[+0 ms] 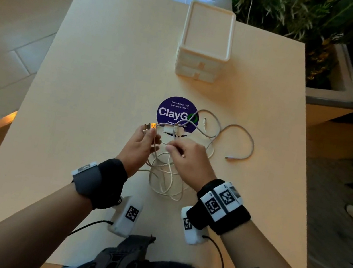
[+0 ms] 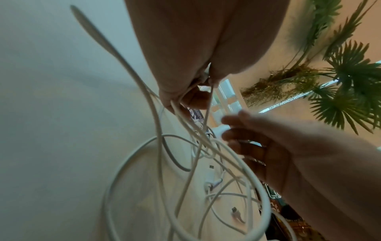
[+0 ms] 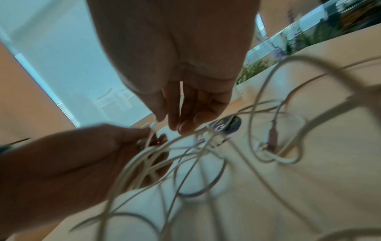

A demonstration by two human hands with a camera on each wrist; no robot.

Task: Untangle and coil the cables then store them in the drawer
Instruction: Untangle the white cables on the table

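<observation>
A tangle of white cables [image 1: 167, 174] lies on the cream table [image 1: 102, 70] between my hands, its loops hanging in the left wrist view as cables [image 2: 163, 179]. My left hand [image 1: 150, 134] grips a strand that ends in an orange-tipped USB plug [image 1: 153, 125], held above the table. My right hand [image 1: 172, 148] pinches a thin white strand just right of it. A grey cable [image 1: 240, 142] trails off to the right. The white drawer unit [image 1: 205, 45] stands at the back, both drawers closed. The right wrist view is blurred; the right hand [image 3: 175, 117] hangs over the cables [image 3: 185, 163].
A round purple sticker [image 1: 175, 112] lies under the far cable loops. Small white connector blocks [image 1: 172, 130] sit at its near edge. A planter with green plants [image 1: 305, 26] borders the table's far right. Two white wrist-camera modules hang under my forearms.
</observation>
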